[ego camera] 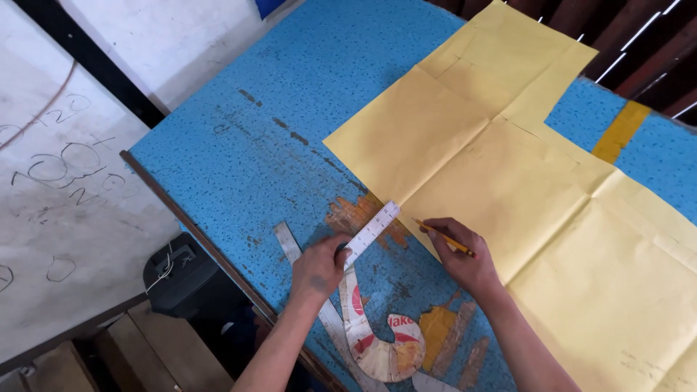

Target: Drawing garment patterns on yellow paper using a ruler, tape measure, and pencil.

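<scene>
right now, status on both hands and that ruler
Left hand pressing the ruler at the yellow paper's edge. Right hand gripping a pencil, tip on paper. Curved template lies underneath, clear.

Worn blue speckled tabletop [276,123], white scribbled wall [65,189] at left; dark slatted wall [639,36] — daylight through gaps

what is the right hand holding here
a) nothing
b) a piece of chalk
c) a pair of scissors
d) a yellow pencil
d: the right hand grips a yellow pencil with its tip at the edge of the yellow paper, while the left hand presses a ruler on the blue table.
</scene>
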